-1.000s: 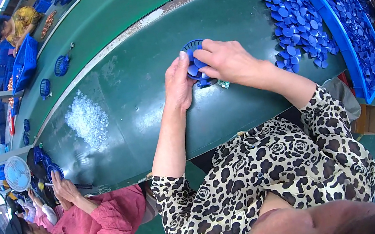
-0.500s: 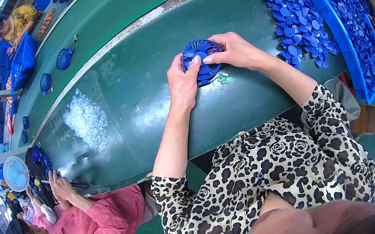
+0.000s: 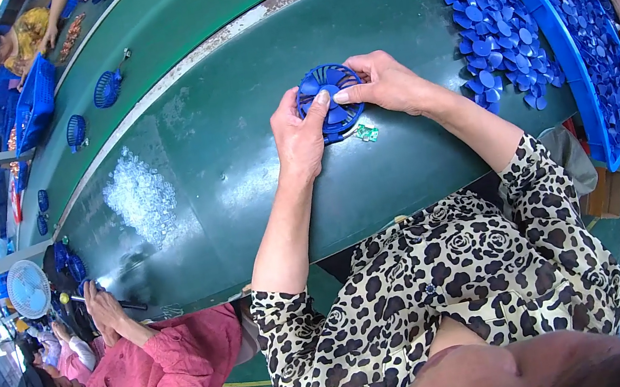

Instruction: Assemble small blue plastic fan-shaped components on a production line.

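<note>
Between my two hands, above the green table, is a round blue fan housing (image 3: 326,77) with blades inside a slatted ring. My left hand (image 3: 298,131) grips its left side, with the thumb pressed on the hub. From the right, my right hand (image 3: 389,85) is closed on the rim, its thumb also on the middle near the other thumb. A small green circuit board (image 3: 367,133) hangs by a wire at the housing's lower right. The fingers behind the housing are mostly hidden.
Loose blue blade-shaped pieces (image 3: 493,40) lie in a heap at right, beside a long blue tray (image 3: 543,15) full of them. Small clear parts (image 3: 140,197) are piled at left. Fan housings (image 3: 108,88) sit on the green belt (image 3: 176,27) beyond. A co-worker in pink (image 3: 176,372) sits at left.
My hands keep the same hold on the fan housing, with only a very slight shift left. In the background, a co-worker in yellow has moved an arm.
</note>
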`<state>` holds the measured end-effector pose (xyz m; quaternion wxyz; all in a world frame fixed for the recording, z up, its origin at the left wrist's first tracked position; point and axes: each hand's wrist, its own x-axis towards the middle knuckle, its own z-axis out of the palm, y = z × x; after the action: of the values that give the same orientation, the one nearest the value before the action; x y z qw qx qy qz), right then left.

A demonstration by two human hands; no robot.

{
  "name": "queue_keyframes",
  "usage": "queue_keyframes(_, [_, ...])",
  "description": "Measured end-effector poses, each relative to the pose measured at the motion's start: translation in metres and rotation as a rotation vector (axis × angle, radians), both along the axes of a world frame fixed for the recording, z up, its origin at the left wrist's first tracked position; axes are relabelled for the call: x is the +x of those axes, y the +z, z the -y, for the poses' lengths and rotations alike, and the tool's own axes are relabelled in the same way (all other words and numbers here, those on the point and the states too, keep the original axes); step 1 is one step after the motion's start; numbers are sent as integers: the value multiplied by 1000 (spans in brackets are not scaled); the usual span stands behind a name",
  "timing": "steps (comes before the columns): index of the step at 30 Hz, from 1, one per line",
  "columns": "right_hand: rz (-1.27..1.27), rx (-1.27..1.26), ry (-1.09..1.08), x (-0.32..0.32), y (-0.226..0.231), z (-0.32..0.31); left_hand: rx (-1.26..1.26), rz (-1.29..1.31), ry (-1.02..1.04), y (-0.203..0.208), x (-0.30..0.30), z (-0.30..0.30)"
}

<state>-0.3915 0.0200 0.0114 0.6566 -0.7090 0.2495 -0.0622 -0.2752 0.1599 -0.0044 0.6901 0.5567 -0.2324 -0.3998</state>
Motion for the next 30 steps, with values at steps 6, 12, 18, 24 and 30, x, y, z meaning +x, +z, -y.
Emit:
queue_keyframes(6, [-21, -73, 17, 2, 3, -1, 16, 87, 6, 0, 2, 0])
queue_keyframes(12, [-23, -52, 2, 2, -3, 3, 35, 24, -46, 9, 4, 1])
queue_keyframes(18, [8, -6, -8, 2, 0, -1, 51, 190, -25, 3, 5, -1])
queue_keyframes(24, [46, -163, -33, 3, -10, 1, 144, 456, 41, 3, 3, 3])
queue_keyframes(30, [27, -249, -35, 10, -10, 5, 86, 314, 61, -4, 7, 5])
